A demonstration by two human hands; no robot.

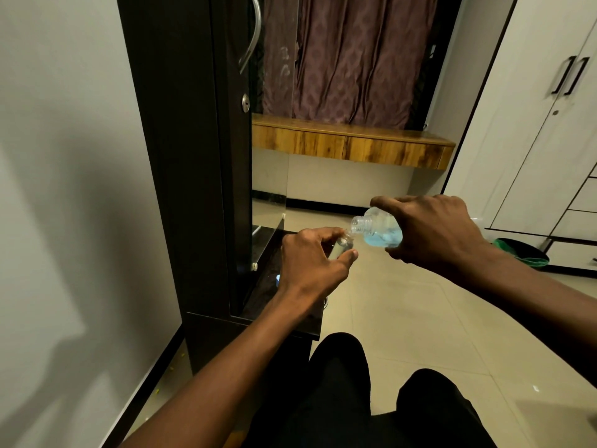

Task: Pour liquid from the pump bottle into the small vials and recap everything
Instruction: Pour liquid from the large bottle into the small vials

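Observation:
My right hand grips a clear bottle with blue liquid in it. The bottle is uncapped and tipped to the left, its threaded neck pointing at a small clear vial. My left hand holds that vial between thumb and fingers, tilted, its mouth just under the bottle's neck. Both are held in the air above the edge of a dark ledge. A small blue cap-like thing lies on the ledge, half hidden by my left wrist.
A dark cabinet with a mirror door stands at the left. A wooden shelf runs along the far wall under a curtain. White wardrobes are at the right, a green thing on the tiled floor beside them. My legs are below.

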